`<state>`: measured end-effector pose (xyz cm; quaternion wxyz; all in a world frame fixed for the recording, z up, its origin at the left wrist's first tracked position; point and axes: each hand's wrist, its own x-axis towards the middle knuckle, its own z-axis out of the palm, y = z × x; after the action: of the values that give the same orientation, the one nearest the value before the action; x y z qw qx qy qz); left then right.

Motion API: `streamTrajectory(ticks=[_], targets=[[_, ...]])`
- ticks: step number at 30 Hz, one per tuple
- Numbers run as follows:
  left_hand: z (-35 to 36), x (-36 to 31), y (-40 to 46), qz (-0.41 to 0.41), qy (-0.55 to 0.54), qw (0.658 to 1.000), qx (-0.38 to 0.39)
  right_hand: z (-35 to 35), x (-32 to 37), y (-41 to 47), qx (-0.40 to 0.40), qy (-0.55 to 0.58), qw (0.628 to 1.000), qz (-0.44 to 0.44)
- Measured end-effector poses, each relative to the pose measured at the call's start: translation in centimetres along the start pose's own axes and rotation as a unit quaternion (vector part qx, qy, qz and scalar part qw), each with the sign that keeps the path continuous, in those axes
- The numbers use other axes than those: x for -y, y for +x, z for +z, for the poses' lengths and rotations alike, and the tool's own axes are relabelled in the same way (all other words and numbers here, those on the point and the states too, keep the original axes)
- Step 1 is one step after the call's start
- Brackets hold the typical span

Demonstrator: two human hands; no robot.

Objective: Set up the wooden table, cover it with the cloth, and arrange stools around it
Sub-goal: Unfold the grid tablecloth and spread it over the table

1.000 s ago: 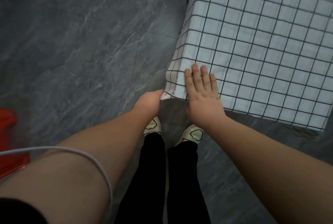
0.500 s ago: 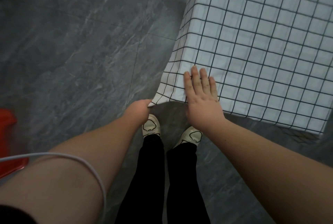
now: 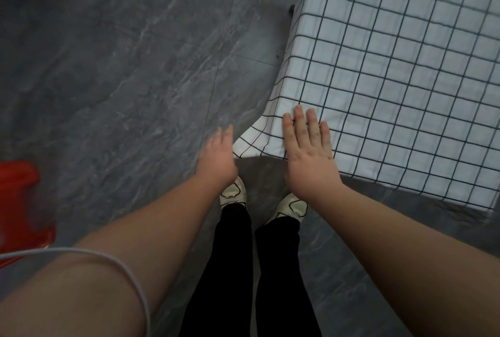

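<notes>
Cloth covers the worktop. Right hand presses flat on its corner. Left hand, fingers loose, is just left of the hanging flap.

You are standing at the near left corner of the table, the cloth lying over its top and hanging down its sides. Your right hand is lying flat on that corner; your left hand is hovering just left of the hanging corner. A stool is sitting well apart at far left.
</notes>
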<state>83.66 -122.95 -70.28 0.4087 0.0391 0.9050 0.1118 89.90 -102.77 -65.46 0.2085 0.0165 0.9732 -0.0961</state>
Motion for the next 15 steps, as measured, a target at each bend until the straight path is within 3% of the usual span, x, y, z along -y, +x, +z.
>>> streamTrajectory(ticks=[4,8,15], targets=[[-1.7,-2.3,-1.6,0.068,0.046,0.997,-0.001,-1.4,0.3,-0.1,0.044,0.012,0.999,0.002],[-4.2,-3.7,-3.1,0.049,0.058,0.997,0.014,-4.5,0.5,0.1,0.1,0.069,0.992,0.016],[-11.1,-7.4,-8.9,0.098,0.146,0.983,-0.047,-11.2,-0.4,-0.6,0.089,0.125,0.988,0.03]])
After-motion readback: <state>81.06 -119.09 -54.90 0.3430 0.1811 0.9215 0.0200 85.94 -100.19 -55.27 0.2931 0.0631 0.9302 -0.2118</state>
